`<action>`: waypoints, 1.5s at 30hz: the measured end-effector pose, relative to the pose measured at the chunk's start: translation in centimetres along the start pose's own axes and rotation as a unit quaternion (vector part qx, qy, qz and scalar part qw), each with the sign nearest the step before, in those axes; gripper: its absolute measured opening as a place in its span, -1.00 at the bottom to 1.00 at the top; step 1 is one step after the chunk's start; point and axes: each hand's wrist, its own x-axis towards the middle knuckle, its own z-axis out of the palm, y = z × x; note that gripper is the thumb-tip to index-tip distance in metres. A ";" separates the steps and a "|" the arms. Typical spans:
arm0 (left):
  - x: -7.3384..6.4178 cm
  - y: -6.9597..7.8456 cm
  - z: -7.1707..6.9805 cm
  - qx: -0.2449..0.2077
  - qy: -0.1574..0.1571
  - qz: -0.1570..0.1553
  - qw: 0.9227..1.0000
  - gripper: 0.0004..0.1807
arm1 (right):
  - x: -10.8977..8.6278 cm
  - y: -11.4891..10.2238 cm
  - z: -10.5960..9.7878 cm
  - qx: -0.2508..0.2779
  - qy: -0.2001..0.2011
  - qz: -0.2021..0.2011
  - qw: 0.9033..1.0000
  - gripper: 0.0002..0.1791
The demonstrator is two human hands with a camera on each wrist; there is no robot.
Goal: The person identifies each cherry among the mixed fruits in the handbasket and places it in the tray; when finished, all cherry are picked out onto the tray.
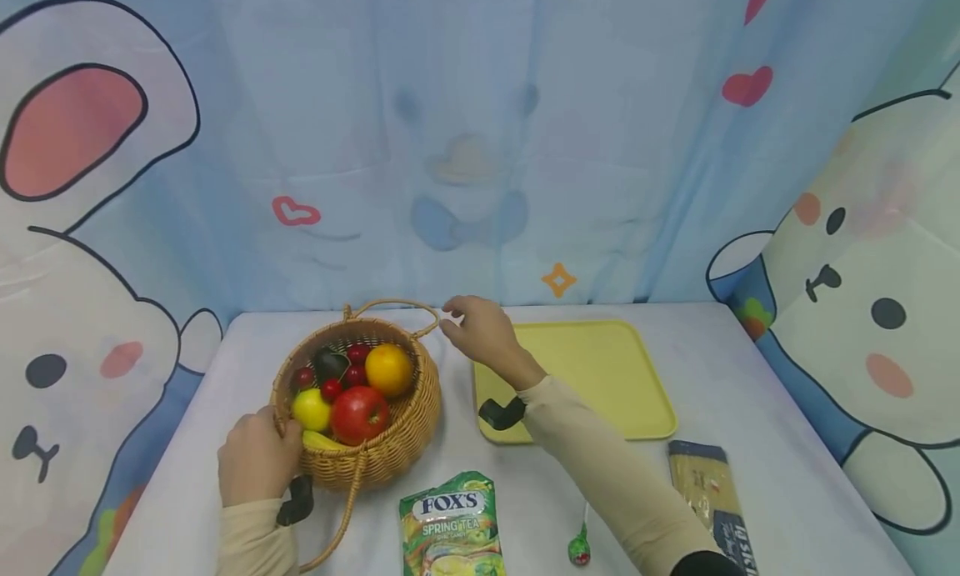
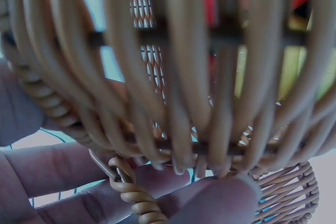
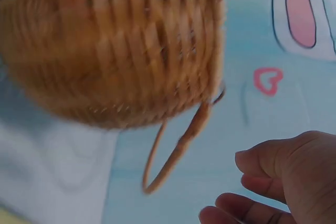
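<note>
A round wicker basket [image 1: 420,426] stands at the left of the table, tilted toward me. Inside lie a red apple [image 1: 360,415], an orange [image 1: 389,370], a yellow round fruit [image 1: 311,409], a banana [image 1: 321,442], a dark green fruit [image 1: 330,364] and several small red fruits. My left hand [image 1: 258,458] grips the basket's rim at the near left; the left wrist view has its fingers [image 2: 58,169] around the woven edge. Beside the far handle [image 1: 397,302], my right hand [image 1: 483,334] hovers with loosely bent fingers. In the right wrist view that hand is apart from the handle [image 3: 176,153].
A yellow tray [image 1: 592,376] lies right of the basket, partly beneath my right forearm. Nearer are a green Fox's candy bag [image 1: 452,526], a lollipop [image 1: 579,547] and a long brown-and-dark-blue package [image 1: 708,493], which my right sleeve partly covers. A printed curtain [image 1: 480,101] hangs behind the table.
</note>
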 end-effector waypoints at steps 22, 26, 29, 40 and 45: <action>-0.4 -0.1 0.2 0.009 0.005 -0.014 1.000 -0.76 | 4.4 -12.5 6.3 -0.109 -0.192 -0.141 0.965 -0.75; -0.4 0.0 0.4 0.010 0.002 -0.013 1.000 -0.76 | 4.3 -13.3 7.6 -0.142 -0.257 -0.144 0.945 -0.65; -0.3 0.1 0.4 0.009 0.000 -0.015 1.000 -0.77 | 4.2 -13.6 8.3 -0.147 -0.289 -0.137 0.936 -0.64; -0.3 0.1 0.6 0.012 0.011 -0.004 1.000 -0.81 | 4.3 -13.0 9.7 -0.178 -0.317 -0.149 0.920 -0.82; -0.3 0.0 0.6 0.015 0.020 -0.001 1.000 -0.81 | 4.5 -12.8 10.1 -0.170 -0.319 -0.156 0.919 -0.85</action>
